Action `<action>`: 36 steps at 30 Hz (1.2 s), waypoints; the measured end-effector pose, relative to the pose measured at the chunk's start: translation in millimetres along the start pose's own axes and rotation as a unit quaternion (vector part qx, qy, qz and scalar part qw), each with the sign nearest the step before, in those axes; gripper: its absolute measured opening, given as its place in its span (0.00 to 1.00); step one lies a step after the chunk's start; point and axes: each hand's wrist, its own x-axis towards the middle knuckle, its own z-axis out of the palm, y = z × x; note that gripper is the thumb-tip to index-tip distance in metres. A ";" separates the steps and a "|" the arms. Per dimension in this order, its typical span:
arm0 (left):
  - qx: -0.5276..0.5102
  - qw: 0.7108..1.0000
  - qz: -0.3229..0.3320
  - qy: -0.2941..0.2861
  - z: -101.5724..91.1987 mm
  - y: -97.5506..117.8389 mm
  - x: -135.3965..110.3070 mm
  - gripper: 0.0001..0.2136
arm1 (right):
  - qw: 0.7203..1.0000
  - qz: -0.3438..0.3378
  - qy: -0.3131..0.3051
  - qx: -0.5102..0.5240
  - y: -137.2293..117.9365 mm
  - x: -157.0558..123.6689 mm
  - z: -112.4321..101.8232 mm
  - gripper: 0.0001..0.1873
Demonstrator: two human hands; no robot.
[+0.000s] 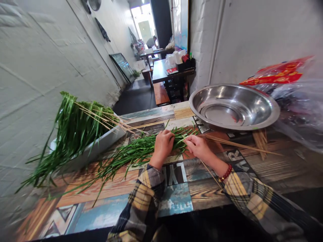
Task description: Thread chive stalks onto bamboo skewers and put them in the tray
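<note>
My left hand presses closed on a bundle of long green chives that lies across the patterned wooden table. My right hand pinches a thin bamboo skewer at the cut end of the chives, its shaft running back under my wrist. Both sleeves are plaid, and a red bead bracelet sits on the right wrist.
A white tray at the left holds skewered chives with stick ends poking out. An empty steel basin stands at the right, loose skewers in front of it and plastic bags beside it. Tables, a bench and a person are far down the corridor.
</note>
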 end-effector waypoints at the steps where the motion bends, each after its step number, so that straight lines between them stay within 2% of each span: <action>1: 0.031 0.999 0.002 -0.007 1.8 0.4 1.0 0.08 | 1.000 -0.002 -0.003 -0.005 -0.7 0.0 -0.2 0.11; 7: 0.094 0.995 0.006 -0.027 2.4 3.0 -2.6 0.07 | 1.000 -0.008 -0.021 -0.013 -2.1 -0.4 -1.1 0.10; 11: 0.086 0.996 0.011 -0.005 0.5 4.3 -7.0 0.07 | 0.999 -0.007 -0.032 -0.014 -3.4 -1.4 -1.9 0.09; 14: 0.042 0.999 0.010 0.029 -0.5 2.5 -9.4 0.06 | 0.999 -0.010 -0.029 -0.016 -5.9 -2.8 -2.9 0.09; 18: -0.088 0.994 -0.023 0.067 -2.0 0.2 -12.1 0.05 | 0.999 -0.027 -0.027 -0.004 -10.6 -7.0 -3.6 0.10; 22: -0.216 0.970 -0.080 0.075 -5.5 7.0 -19.0 0.04 | 0.998 -0.039 -0.039 0.015 -15.1 -13.0 -2.6 0.09; 28: -0.388 0.906 -0.150 0.074 -7.8 19.7 -27.2 0.07 | 0.997 -0.050 -0.060 0.028 -18.9 -19.8 0.6 0.09; 32: -0.436 0.881 -0.175 0.054 -8.4 18.9 -26.1 0.05 | 0.996 -0.062 -0.067 -0.008 -19.3 -19.8 0.1 0.09; 36: -0.457 0.870 -0.182 0.019 -8.3 16.4 -25.9 0.07 | 0.996 -0.061 -0.061 -0.032 -16.2 -17.1 -1.8 0.09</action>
